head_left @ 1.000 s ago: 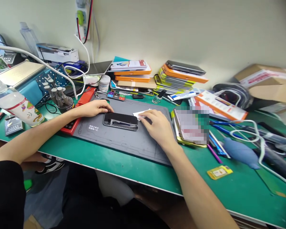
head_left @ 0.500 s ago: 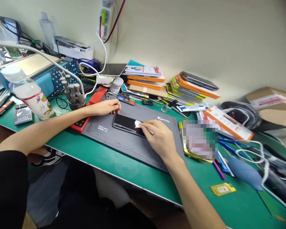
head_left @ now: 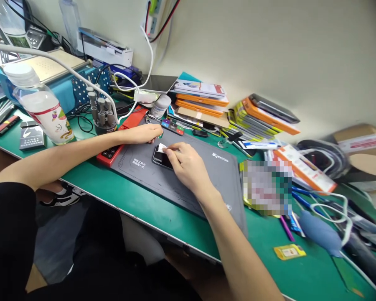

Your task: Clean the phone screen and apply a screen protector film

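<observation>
The green desk point(head_left: 150, 207) is the biggest thing here, and it carries all the rest. On it lies a wide grey mat point(head_left: 216, 175), which likely stops things from sliding or getting scratched. A pile of flat boxes point(head_left: 202, 102) is at the back by the wall, maybe to leave room in front. The right hand point(head_left: 188, 163) has its thumb and fingers pinched together. The left hand point(head_left: 146, 133) rests with curled fingers; I can't tell if anything is inside. The dark phone point(head_left: 160, 159) lies flat on the mat, perhaps so it sits steady. It is partly under the right hand, and just beside the left hand, a bit nearer the front edge. Smallest is the white piece point(head_left: 161, 147), gripped by the right hand at the phone's left end.
</observation>
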Tool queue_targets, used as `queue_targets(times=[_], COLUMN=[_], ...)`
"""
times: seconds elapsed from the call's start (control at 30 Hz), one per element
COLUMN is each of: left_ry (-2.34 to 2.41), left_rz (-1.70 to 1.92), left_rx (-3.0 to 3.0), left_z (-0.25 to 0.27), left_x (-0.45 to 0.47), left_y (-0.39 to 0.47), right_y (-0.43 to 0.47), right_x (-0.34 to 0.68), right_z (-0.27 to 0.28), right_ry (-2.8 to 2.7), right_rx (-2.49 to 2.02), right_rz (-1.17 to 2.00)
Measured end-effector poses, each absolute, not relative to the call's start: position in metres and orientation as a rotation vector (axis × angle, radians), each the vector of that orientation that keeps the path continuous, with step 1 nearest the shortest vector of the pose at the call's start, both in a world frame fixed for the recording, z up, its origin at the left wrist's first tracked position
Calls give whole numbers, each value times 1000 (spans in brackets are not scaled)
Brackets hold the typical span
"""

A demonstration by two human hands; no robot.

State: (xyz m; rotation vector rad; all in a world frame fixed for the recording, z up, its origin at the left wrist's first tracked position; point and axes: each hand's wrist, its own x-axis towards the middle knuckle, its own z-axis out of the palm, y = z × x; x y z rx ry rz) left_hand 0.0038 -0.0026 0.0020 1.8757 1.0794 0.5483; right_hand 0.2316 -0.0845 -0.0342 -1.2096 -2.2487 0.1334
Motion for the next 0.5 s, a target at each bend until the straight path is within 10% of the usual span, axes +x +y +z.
queue_targets(times=[0.5], left_ry=[992], left_rz=[593], left_rx=[1806], left_z=[4], left_x=[4], left_y=[-3], right_y=[-90], right_x=[215], right_z=[-29], right_ry=[-2375], right_rx=[-1182], right_rz=[58])
